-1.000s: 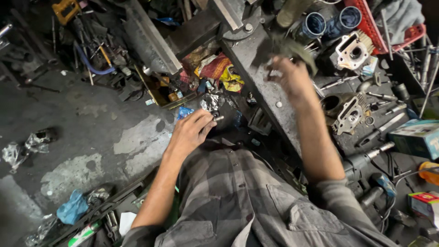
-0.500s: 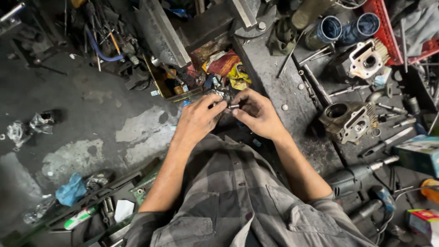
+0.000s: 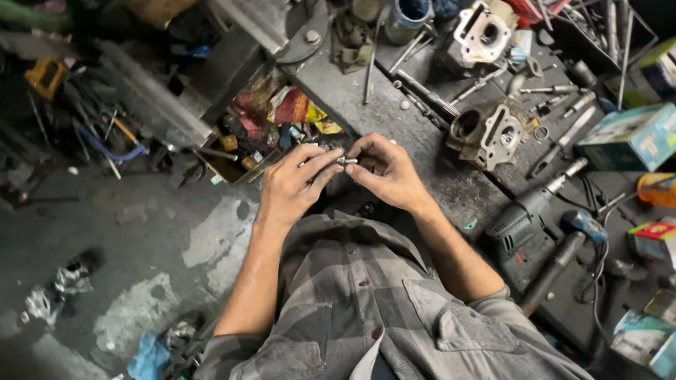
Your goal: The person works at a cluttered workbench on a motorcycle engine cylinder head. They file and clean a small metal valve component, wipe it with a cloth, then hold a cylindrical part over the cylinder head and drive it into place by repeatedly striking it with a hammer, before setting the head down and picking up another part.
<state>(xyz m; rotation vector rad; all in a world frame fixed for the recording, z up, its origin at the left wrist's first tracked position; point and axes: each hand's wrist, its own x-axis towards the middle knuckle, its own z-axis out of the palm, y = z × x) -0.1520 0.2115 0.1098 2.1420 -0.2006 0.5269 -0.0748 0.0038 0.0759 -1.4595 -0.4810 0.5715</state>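
Observation:
My left hand (image 3: 292, 186) and my right hand (image 3: 386, 172) meet in front of my chest, above the near edge of a greasy metal workbench (image 3: 394, 119). Between their fingertips they pinch a small silvery metal part (image 3: 346, 160), short and rod-like. Both hands have fingers curled on it; its exact shape is too small to tell. Below the hands is my grey checked shirt (image 3: 366, 302).
On the bench lie a grey engine cylinder head (image 3: 487, 134), another casting (image 3: 482, 32), a dark power drill (image 3: 528, 211), loose bolts and rods, and coloured boxes (image 3: 627, 137) at right. An open box of colourful scraps (image 3: 274, 116) sits left of the bench. Stained concrete floor (image 3: 141, 232) holds tools and litter.
A second ago my right hand was reaching far over the bench; it came back to meet my left hand. Since half a second ago both hands stay together on the small part.

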